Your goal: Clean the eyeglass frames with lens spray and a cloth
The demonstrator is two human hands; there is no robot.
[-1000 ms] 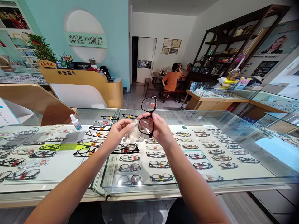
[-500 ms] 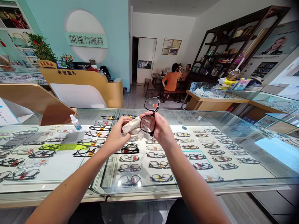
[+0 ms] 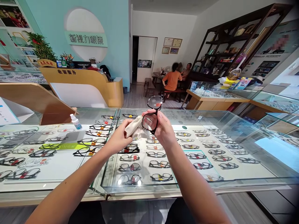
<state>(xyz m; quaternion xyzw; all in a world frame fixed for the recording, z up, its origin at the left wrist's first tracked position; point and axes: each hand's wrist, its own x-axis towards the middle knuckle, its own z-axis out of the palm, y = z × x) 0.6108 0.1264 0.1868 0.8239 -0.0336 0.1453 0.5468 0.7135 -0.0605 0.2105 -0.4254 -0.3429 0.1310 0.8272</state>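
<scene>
A pair of black-framed glasses (image 3: 155, 102) is held up above the glass counter, one lens above the other. My right hand (image 3: 164, 129) is closed on the frame near the bridge, and its fingers show behind the lower lens. In my left hand (image 3: 119, 137) a cream-coloured cloth (image 3: 134, 127) is bunched between thumb and fingers. The cloth lies right beside the lower lens; whether it touches the glass I cannot tell. Part of the cloth hangs down below the frame.
Under my hands the glass display counter (image 3: 144, 190) holds rows of glasses. A small white spray bottle (image 3: 76, 121) stands on it to the left, near a wooden stand (image 3: 50, 102). Beyond are a reception desk (image 3: 114, 93) and a person in orange (image 3: 172, 80), seated with another person.
The glasses have shifted slightly right and turned a little in my right hand. My left hand has moved slightly, and its grip on the cloth has changed.
</scene>
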